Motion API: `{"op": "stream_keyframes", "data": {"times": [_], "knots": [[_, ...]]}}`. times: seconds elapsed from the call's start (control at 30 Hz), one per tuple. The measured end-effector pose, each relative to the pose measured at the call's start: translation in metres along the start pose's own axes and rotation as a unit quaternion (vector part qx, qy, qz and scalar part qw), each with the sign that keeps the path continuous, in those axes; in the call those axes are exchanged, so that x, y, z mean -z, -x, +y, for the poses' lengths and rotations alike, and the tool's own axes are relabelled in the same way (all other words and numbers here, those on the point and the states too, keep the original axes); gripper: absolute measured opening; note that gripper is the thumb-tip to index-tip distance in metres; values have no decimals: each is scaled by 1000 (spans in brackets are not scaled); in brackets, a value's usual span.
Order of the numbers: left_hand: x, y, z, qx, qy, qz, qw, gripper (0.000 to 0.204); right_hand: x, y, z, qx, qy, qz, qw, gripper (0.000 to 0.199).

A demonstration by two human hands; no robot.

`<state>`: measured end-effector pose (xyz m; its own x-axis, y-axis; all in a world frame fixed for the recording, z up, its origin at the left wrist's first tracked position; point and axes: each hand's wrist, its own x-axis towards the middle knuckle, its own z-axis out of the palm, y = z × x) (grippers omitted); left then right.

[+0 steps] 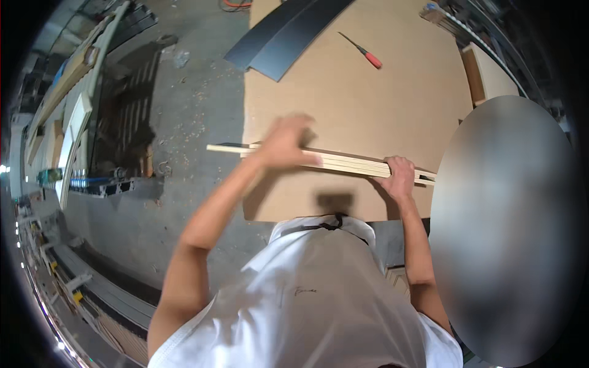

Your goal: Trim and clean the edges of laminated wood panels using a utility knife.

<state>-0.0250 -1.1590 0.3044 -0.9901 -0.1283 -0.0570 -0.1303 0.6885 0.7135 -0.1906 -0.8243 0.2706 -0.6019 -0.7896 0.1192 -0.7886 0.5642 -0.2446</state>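
A bundle of long, thin pale wood strips (353, 164) lies across the board-topped table in front of me, and one strip sticks out past the left end. My right hand (400, 176) is closed around the bundle near its right end, fingers over the far side. Over the left part of the strips is my left hand (283, 144), blurred by motion. Its thumb lies along the strips while the fingers are raised and apart from it, gripping nothing that I can see.
Brown board (405, 92) covers the table. On it lie a red-handled screwdriver (370, 58) and dark folded panels (288, 37). Leaning boards (76, 126) stand at the left, beyond a strip of concrete floor (196, 116). A blurred grey oval (509, 233) hides the right side.
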Motion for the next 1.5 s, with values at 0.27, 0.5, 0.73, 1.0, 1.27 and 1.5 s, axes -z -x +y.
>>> {"op": "stream_keyframes", "data": {"times": [0.27,0.5,0.73,1.0,1.27,1.5], "knots": [[-83,19,28,60,-199,98,973,55,15,-20,7,33,-72,-77,994,52],[-72,10,38,73,-160,98,979,48,16,51,141,-382,-386,247,802,65],[-79,8,39,76,-246,64,964,50,-10,71,121,-361,-663,137,642,95],[-89,0,49,56,-245,46,967,49,-43,73,102,-326,-701,110,624,82],[-88,-9,39,34,-249,67,965,56,-61,55,58,-279,-726,59,626,76],[-91,0,23,27,-281,109,953,60,-33,18,139,-445,-596,189,641,72]]}}
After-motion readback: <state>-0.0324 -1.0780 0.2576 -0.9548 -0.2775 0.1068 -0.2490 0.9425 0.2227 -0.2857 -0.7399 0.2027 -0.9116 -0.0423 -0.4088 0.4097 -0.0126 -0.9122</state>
